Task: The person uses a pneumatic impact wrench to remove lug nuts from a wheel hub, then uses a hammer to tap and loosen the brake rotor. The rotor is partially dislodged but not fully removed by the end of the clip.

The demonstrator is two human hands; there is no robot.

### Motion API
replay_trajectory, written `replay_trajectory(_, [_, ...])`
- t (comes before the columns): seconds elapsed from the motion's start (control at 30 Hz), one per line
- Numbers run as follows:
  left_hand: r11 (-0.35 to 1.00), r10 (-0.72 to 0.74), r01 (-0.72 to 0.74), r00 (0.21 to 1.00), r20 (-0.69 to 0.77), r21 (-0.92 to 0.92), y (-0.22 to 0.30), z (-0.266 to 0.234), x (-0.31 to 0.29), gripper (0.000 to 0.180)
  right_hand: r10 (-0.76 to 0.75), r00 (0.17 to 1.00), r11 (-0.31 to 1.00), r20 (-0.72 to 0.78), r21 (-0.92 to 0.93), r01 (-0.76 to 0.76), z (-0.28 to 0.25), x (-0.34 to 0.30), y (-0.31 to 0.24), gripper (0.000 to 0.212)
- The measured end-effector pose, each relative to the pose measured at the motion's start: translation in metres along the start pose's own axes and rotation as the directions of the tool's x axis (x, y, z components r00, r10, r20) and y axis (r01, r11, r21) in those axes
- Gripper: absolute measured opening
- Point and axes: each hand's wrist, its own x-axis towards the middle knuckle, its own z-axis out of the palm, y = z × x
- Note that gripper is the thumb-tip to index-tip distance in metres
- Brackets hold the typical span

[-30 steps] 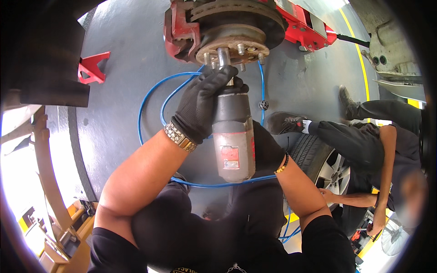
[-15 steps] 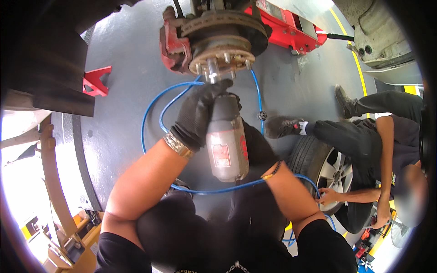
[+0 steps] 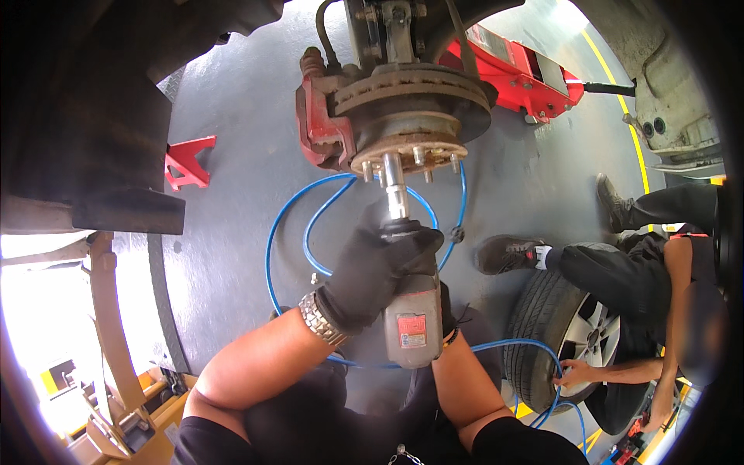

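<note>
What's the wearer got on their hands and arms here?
Black work gloves on both hands: the left hand shows fully, the right hand mostly hidden behind the tool. A silver link-band watch sits on the left wrist, a thin gold-coloured band on the right. Forearms are bare; dark short sleeves start at the upper arms.

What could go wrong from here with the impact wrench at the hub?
The socket seems to meet the wheel hub studs at a slant, so it might slip or mar a thread. The blue air hose loops on the floor under the work, a likely snag or trip. A co-worker with a tyre sits close by; the wrench, held in the left hand, could swing that way.
</note>
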Motion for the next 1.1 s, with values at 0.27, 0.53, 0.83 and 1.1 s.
replay_trajectory(0.27, [0.999,0.051,-0.050,0.996,0.068,-0.015,-0.003,-0.005,0.002,0.051,0.118,0.993,0.983,-0.016,0.144,-0.115,0.013,-0.007,-0.017,0.040])
replay_trajectory(0.53, [0.979,0.204,-0.204,0.979,0.012,-0.022,0.000,-0.012,0.019,0.048,0.150,0.988,0.974,0.046,-0.180,-0.140,-0.015,-0.031,-0.016,0.037])
replay_trajectory(0.83, [0.963,0.084,-0.080,0.996,0.003,-0.258,-0.008,-0.016,0.027,0.046,0.187,0.979,0.951,0.080,-0.265,-0.160,-0.012,-0.027,-0.022,0.050])
replay_trajectory(1.1, [0.970,0.127,-0.109,0.989,0.071,-0.216,-0.022,-0.014,0.015,0.047,0.208,0.975,0.936,-0.083,-0.271,-0.223,-0.026,-0.028,-0.010,0.034])
